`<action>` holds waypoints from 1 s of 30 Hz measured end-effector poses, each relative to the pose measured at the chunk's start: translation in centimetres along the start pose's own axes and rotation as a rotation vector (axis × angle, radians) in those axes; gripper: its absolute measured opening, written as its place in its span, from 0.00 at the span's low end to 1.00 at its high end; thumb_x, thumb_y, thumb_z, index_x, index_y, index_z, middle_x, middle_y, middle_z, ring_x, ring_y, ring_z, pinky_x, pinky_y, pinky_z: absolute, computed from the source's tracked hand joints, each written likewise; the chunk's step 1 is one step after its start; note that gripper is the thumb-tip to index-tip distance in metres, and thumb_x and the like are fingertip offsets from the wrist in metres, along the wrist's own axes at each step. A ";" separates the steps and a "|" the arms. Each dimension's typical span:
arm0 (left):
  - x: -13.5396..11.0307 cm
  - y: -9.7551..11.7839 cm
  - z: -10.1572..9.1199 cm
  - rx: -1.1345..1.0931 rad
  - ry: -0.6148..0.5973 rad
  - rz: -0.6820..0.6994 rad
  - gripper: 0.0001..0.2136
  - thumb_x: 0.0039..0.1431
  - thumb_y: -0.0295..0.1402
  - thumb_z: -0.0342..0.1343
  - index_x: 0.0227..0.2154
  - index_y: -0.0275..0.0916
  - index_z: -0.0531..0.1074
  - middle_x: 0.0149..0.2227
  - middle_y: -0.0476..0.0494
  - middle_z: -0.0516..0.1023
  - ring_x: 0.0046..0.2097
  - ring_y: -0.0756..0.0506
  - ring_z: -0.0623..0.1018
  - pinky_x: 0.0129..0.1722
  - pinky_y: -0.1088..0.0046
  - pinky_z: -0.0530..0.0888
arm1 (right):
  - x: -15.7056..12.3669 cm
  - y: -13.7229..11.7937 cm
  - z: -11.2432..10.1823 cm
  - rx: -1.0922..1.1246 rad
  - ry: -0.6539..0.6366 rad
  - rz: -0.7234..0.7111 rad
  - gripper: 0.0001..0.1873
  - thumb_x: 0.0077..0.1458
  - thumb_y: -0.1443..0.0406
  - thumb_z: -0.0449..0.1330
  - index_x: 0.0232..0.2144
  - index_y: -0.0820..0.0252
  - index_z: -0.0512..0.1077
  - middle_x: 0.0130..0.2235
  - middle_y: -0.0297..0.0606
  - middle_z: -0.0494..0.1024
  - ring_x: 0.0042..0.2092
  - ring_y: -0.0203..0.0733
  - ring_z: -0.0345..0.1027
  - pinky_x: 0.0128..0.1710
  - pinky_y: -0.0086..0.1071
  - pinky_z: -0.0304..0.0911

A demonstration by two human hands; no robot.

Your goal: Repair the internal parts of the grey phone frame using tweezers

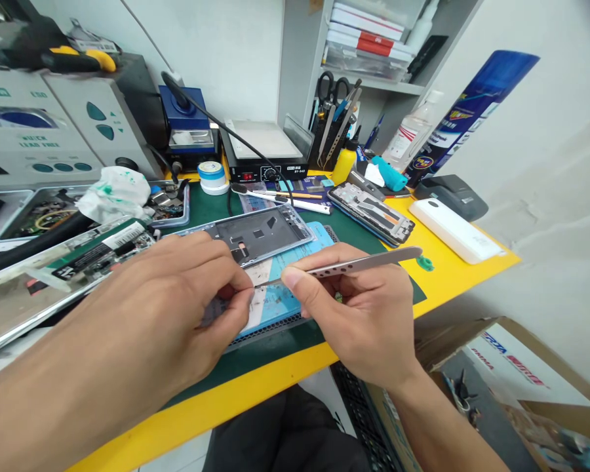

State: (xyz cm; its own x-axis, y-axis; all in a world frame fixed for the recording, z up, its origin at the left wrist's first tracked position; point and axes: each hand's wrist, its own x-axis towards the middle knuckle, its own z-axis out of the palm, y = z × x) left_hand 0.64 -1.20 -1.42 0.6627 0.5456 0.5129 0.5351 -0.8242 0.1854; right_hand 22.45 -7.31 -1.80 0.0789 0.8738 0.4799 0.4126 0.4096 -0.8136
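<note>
An opened phone frame (263, 233) lies on a light blue repair mat (295, 298) at the middle of the yellow-edged bench. My left hand (177, 308) presses down on the near end of the frame, fingers pinched together at its lower edge. My right hand (358, 308) grips metal tweezers (354, 263) between thumb and forefinger. The tweezer tips point left toward my left fingertips at the frame's lower end. What lies under the tips is hidden.
A second dismantled phone (371, 213) and a white power bank (455, 229) lie to the right. A heating plate (265, 154), soldering station (187, 131), tool holder (337, 121) and spray can (465, 115) stand behind. An open cardboard box (511, 387) sits below right.
</note>
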 end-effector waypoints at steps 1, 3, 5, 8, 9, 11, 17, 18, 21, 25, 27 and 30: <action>-0.1 0.0 0.0 -0.001 0.000 -0.007 0.11 0.74 0.36 0.52 0.34 0.46 0.75 0.32 0.52 0.75 0.33 0.47 0.74 0.32 0.67 0.68 | 0.0 0.0 0.0 -0.003 0.000 0.002 0.07 0.65 0.70 0.69 0.31 0.62 0.81 0.31 0.31 0.81 0.24 0.30 0.70 0.20 0.25 0.62; -0.4 -0.1 -0.1 -0.007 0.000 -0.019 0.11 0.74 0.37 0.52 0.34 0.47 0.75 0.32 0.53 0.75 0.34 0.48 0.74 0.32 0.68 0.69 | 0.0 0.1 0.0 -0.013 -0.001 0.008 0.09 0.65 0.69 0.69 0.30 0.61 0.80 0.32 0.33 0.82 0.24 0.31 0.70 0.20 0.27 0.62; -0.6 -0.2 -0.2 -0.006 -0.004 -0.037 0.10 0.74 0.39 0.53 0.35 0.48 0.76 0.34 0.54 0.76 0.35 0.49 0.75 0.32 0.69 0.70 | 0.0 0.1 0.0 -0.019 -0.002 0.019 0.10 0.65 0.68 0.69 0.29 0.62 0.80 0.31 0.34 0.82 0.23 0.32 0.70 0.19 0.27 0.62; -0.6 -0.1 -0.2 0.004 -0.001 -0.056 0.09 0.73 0.40 0.54 0.36 0.50 0.77 0.36 0.55 0.78 0.36 0.49 0.77 0.33 0.68 0.71 | 0.0 0.0 0.0 -0.020 0.004 0.033 0.09 0.65 0.68 0.69 0.30 0.63 0.81 0.30 0.35 0.82 0.22 0.33 0.71 0.19 0.26 0.63; -0.5 0.0 -0.2 0.003 0.004 -0.051 0.10 0.73 0.40 0.53 0.36 0.49 0.77 0.35 0.54 0.78 0.36 0.49 0.77 0.33 0.67 0.72 | 0.0 0.0 0.0 -0.023 0.006 0.037 0.09 0.65 0.67 0.69 0.31 0.63 0.81 0.30 0.35 0.82 0.22 0.33 0.71 0.18 0.26 0.63; -0.4 0.1 -0.2 -0.004 0.017 -0.031 0.10 0.73 0.38 0.53 0.36 0.48 0.77 0.35 0.53 0.77 0.35 0.49 0.76 0.33 0.67 0.71 | 0.0 0.0 0.0 -0.029 0.009 0.047 0.09 0.65 0.67 0.68 0.31 0.63 0.81 0.31 0.36 0.82 0.22 0.33 0.71 0.18 0.26 0.63; -0.4 0.3 -0.3 0.008 0.013 -0.020 0.10 0.74 0.38 0.54 0.37 0.47 0.77 0.35 0.52 0.77 0.36 0.48 0.76 0.35 0.66 0.71 | -0.1 0.0 -0.1 -0.040 0.006 0.048 0.09 0.65 0.66 0.69 0.31 0.63 0.82 0.31 0.37 0.83 0.22 0.34 0.71 0.18 0.28 0.62; -0.5 0.3 -0.4 0.003 0.013 -0.012 0.09 0.74 0.37 0.54 0.37 0.46 0.77 0.35 0.52 0.77 0.36 0.48 0.76 0.35 0.67 0.71 | 0.0 0.0 -0.1 -0.041 0.003 0.050 0.09 0.65 0.66 0.69 0.31 0.63 0.82 0.30 0.37 0.82 0.22 0.34 0.71 0.18 0.28 0.62; -0.6 0.3 -0.5 0.000 0.007 0.000 0.08 0.73 0.33 0.55 0.37 0.45 0.78 0.36 0.52 0.77 0.36 0.48 0.75 0.37 0.67 0.71 | 0.0 -0.1 -0.1 -0.055 0.002 0.056 0.10 0.65 0.67 0.69 0.29 0.62 0.81 0.30 0.38 0.83 0.22 0.35 0.71 0.18 0.29 0.61; -0.7 0.2 -0.4 0.010 0.035 0.023 0.07 0.73 0.33 0.55 0.38 0.45 0.76 0.36 0.52 0.78 0.36 0.48 0.75 0.37 0.65 0.71 | 0.1 -0.1 0.0 -0.088 0.021 0.033 0.15 0.64 0.67 0.69 0.24 0.60 0.78 0.32 0.38 0.84 0.23 0.35 0.71 0.19 0.29 0.62; -0.7 0.2 -0.4 0.021 0.035 0.021 0.06 0.74 0.33 0.55 0.38 0.45 0.76 0.36 0.52 0.77 0.37 0.47 0.75 0.37 0.65 0.70 | 0.2 -0.1 -0.1 -0.091 0.025 0.015 0.16 0.64 0.68 0.69 0.22 0.59 0.77 0.31 0.37 0.84 0.24 0.35 0.72 0.19 0.28 0.63; -0.7 0.4 -0.5 0.025 0.023 0.020 0.06 0.73 0.31 0.56 0.39 0.45 0.76 0.37 0.52 0.77 0.37 0.48 0.75 0.38 0.66 0.71 | 0.2 -0.2 -0.2 -0.097 0.028 0.004 0.17 0.64 0.68 0.69 0.21 0.59 0.76 0.31 0.37 0.84 0.25 0.36 0.73 0.20 0.28 0.64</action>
State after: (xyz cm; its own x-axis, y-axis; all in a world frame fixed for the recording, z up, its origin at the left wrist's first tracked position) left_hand 0.12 -1.94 -1.28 0.6615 0.5250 0.5355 0.5349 -0.8308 0.1537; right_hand 22.53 -7.25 -1.51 0.1055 0.8670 0.4870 0.4978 0.3779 -0.7806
